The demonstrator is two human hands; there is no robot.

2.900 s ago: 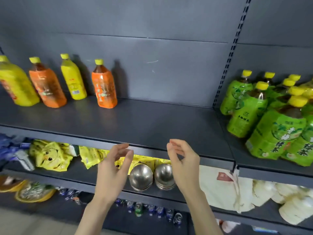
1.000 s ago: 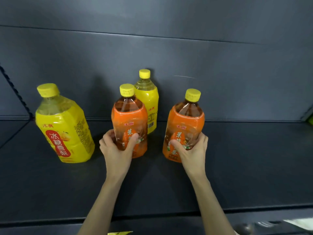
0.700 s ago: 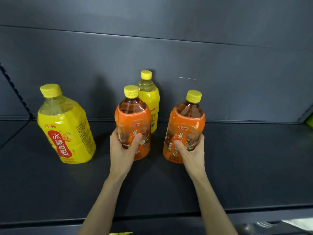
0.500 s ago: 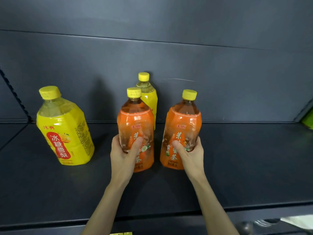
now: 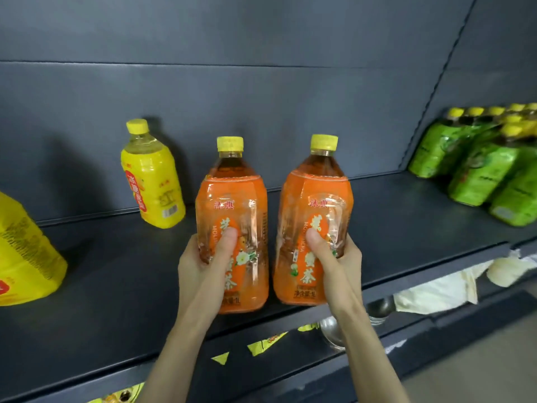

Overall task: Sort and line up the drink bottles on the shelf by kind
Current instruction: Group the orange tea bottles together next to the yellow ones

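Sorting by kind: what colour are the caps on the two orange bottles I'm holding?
Yellow on both: left bottle's cap, right bottle's cap; head view.

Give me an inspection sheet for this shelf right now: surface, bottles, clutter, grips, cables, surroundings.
Surface: dark grey metal shelf board, carrying the bottles.
Job's things: left orange-labelled plastic tea bottle and right orange-labelled plastic tea bottle, yellow-capped, upright, side by side near the front edge; yellow-labelled bottle at the back; larger yellow-labelled bottle cut off at left; green-labelled bottles grouped at far right.
Clutter: on the lower shelf, yellow packets, steel bowl, white bags.
Grips: left hand holds the left orange bottle, right hand the right one, thumbs on the labels.
Cables: nothing seen.
Surroundings: dark grey back panel; slotted upright.
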